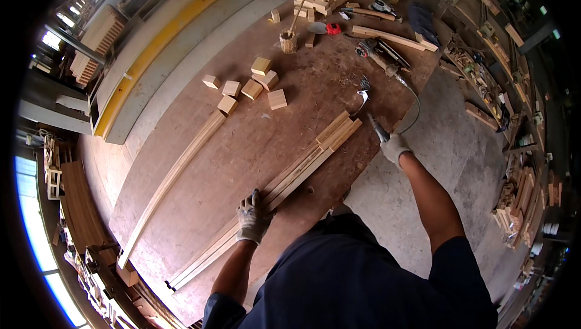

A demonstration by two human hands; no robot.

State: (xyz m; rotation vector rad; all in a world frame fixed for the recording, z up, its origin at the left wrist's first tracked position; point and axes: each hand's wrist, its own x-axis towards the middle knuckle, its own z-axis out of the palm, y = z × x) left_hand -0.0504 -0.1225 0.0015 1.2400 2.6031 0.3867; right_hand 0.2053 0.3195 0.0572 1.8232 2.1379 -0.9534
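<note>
Bare pale wood on a scuffed, matt brown tabletop [242,159].
The long strips [305,170] and the small blocks [252,89] look dry, cleanly sawn and unvarnished; the left glove [252,219] and right glove [395,147] are rough, matt knitted cloth, the dark shirt [363,274] dull, softer cloth. The hand tool [379,129] looks like grey metal, though from here I can't swear to its finish. The floor [387,190] has the dull, stained face of concrete.

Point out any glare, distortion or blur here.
In the head view: the window at left glares white; the yellow band bows outward; the wooden strips by the left hand look fairly sharp; outer corners fall black.
</note>
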